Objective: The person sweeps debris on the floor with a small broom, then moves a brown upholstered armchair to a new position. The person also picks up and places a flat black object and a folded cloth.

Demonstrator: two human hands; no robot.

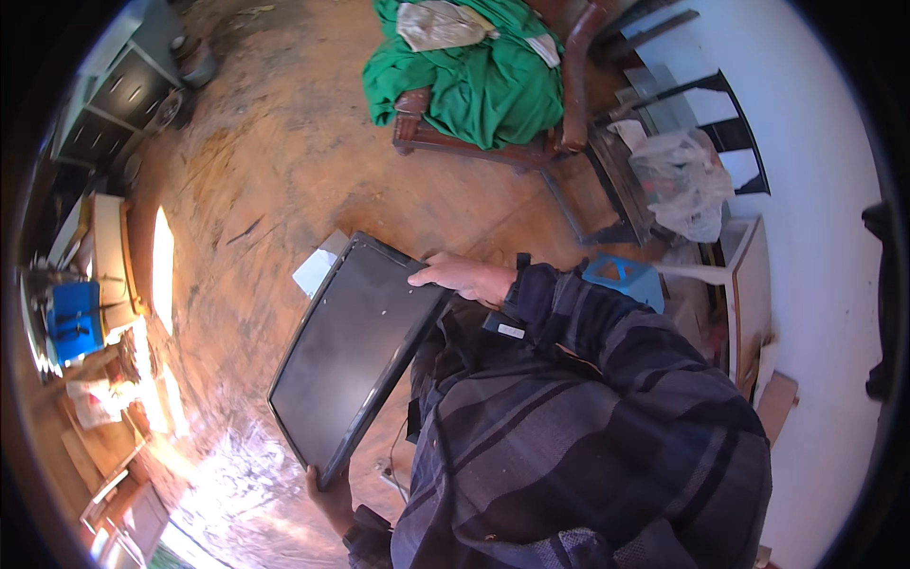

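Note:
A flat-screen monitor (348, 341) with a dark, dusty screen and a glossy black frame is held aslant in front of my body, screen side up. My right hand (466, 277) grips its upper right corner, the thumb lying on the front of the frame and the other fingers mostly hidden. At the opposite, lower end, my left hand (330, 491) holds the edge from beneath, with most of its fingers behind the frame. A white and grey flat piece (316, 272) shows past the monitor's far edge; I cannot tell whether it is attached.
Green cloth (483, 92) covers a wooden chair (469, 148) ahead. Along the white wall are a plastic bag (682, 181), a blue plastic stool (622, 277) and a white cabinet (750, 306). Drawers (117, 99) and a blue container (75, 320) stand left on the stained floor (284, 156).

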